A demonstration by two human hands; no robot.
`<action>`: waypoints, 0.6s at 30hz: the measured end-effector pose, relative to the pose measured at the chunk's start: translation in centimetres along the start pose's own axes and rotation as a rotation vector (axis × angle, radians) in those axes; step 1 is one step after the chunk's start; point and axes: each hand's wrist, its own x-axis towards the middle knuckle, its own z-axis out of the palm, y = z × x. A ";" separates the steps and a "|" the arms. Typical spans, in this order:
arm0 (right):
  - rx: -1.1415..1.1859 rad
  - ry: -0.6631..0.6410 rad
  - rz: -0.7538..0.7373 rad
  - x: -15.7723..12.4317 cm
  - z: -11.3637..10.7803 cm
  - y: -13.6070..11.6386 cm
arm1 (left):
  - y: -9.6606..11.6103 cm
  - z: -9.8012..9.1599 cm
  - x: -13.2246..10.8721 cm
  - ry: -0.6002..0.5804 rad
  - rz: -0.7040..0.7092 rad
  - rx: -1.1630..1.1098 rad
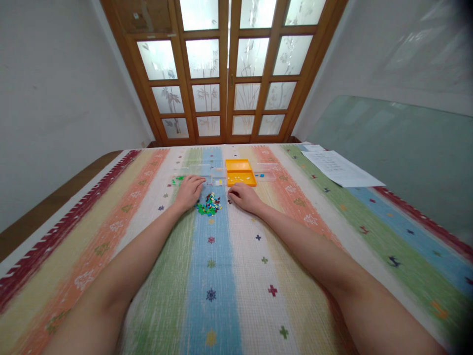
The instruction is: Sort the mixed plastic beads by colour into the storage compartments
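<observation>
A small heap of tiny coloured pieces [209, 205], mostly green with blue, yellow, white and dark red, lies on the tablecloth between my hands. To the heap's left, my left hand [189, 191] rests palm down with its fingers stretched out over the front of a clear box with green pieces [178, 180]. My right hand [244, 195] is right of the heap, its fingers curled together just in front of a yellow box [241, 165]. Anything between those fingers is too small to make out. White pieces [239, 178] lie in the yellow box's front part.
Between my hands, behind the heap, stands a clear container [219, 176] with a few pieces. Another clear box [269, 172] with blue pieces is right of the yellow one. Printed paper [338, 167] lies at the far right on the striped tablecloth [210, 315].
</observation>
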 end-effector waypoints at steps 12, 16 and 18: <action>-0.028 0.010 0.024 0.0 0.1 0.0 | 1.6 0.2 -0.1 -0.119 0.078 0.019; -0.052 0.070 0.115 0.1 0.0 0.0 | 4.8 0.1 -0.2 -0.283 0.248 -0.052; -0.063 0.093 0.170 0.1 -0.1 0.0 | 6.1 0.1 -0.4 -0.362 0.317 -0.076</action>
